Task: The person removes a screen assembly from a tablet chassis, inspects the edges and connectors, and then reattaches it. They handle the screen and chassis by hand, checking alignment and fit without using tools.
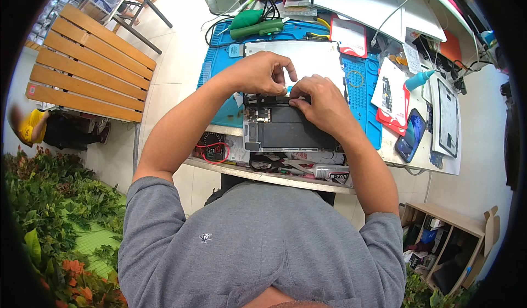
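An opened tablet lies in front of me. Its body (299,128), with black battery cells and a small exposed circuit board at the left, is nearest me; the pale panel (307,55) stretches away beyond it. Over the seam between the two, my left hand (263,73) curls thumb and forefinger together near a small blue bit (289,89). Close beside it on the right, my right hand (323,100) is bent, its thumb and fingertips drawn together at the same seam. What either set of fingertips grips is too small to make out.
A blue work mat (362,88) lies under the tablet. Behind are a green air blower (246,18) and a green handled tool (256,30). At the right are a phone (410,136), red-edged cards (391,96) and a teal bottle (419,80). An open drawer (274,165) holds tools below.
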Tool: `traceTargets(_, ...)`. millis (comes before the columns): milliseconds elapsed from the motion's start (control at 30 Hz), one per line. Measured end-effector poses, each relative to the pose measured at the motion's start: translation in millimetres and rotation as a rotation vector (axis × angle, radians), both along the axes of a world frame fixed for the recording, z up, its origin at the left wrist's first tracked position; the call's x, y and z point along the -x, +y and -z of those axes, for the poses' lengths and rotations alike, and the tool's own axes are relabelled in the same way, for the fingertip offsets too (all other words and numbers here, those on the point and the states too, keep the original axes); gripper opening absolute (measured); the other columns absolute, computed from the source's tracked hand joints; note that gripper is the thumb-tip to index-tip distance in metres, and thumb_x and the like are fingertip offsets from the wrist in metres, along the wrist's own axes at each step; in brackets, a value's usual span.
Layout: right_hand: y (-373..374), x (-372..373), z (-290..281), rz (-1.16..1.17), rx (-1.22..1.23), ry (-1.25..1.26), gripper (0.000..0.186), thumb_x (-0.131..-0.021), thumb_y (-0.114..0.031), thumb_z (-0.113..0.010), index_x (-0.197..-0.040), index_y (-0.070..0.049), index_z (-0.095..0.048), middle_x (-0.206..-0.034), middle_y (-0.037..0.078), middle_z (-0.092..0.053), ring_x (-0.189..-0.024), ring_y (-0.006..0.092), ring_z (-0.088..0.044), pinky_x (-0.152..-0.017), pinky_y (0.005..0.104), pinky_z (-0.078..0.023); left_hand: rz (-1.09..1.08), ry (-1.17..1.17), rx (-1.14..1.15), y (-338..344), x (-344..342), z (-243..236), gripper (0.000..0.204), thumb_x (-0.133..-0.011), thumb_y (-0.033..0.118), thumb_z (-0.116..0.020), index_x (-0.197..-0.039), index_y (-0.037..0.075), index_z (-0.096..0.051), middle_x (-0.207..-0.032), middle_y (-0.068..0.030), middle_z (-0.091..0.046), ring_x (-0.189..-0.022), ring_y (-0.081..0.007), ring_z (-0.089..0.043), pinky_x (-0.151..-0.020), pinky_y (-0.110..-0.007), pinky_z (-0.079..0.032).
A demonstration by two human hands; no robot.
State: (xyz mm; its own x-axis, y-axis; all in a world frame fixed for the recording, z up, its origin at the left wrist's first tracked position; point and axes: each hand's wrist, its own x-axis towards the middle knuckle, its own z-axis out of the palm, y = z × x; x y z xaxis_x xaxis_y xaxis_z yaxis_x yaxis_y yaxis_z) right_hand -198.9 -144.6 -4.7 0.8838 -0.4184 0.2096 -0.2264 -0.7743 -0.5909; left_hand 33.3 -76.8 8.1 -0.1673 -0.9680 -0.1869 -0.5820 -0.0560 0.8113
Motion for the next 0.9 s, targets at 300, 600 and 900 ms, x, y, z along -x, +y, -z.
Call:
traceTargets(300, 0.0, -0.5, -0.6, 0.015, -0.004, 0.02, 0.01, -0.088, -0.013, -0.082, -0.093, -0.006, -0.077, -0.093, 0.009, -0.075, -0.098, 0.0309, -0.067, -0.092, 0.0455, -0.049, 0.046, -0.112, 0.106, 8.8, 4.9, -9.5, 0.028, -0.09, 0.01, -0.085, -0.116, 0.008, -0.076, -0.083, -0.0014, -0.075, -0.075, -0.011, -0.067, -0.068, -0.029, -0.053)
traceTargets(600, 0.2, -0.1, -1.2, 0.014, -0.013, 0.009, 0.009, -0.088, -0.013, -0.082, -0.093, -0.006, -0.077, -0.095, 0.009, -0.076, -0.099, 0.0306, -0.067, -0.093, 0.0448, -0.049, 0.031, -0.124, 0.156, 10.2, 2.5, -5.7, 0.023, -0.089, 0.008, -0.083, -0.111, 0.006, -0.076, -0.083, -0.0032, -0.076, -0.074, -0.0125, -0.069, -0.069, -0.029, -0.055)
traceTargets(900, -0.4, -0.6, -0.1, 0.023, -0.019, 0.016, 0.009, -0.089, -0.014, -0.082, -0.093, -0.007, -0.078, -0.094, 0.008, -0.076, -0.098, 0.0298, -0.068, -0.093, 0.0441, -0.049, 0.005, -0.122, 0.173, 12.0, 1.7, -5.0, 0.02, -0.088, 0.008, -0.082, -0.107, 0.005, -0.076, -0.081, -0.0046, -0.074, -0.075, -0.0147, -0.07, -0.072, -0.031, -0.057)
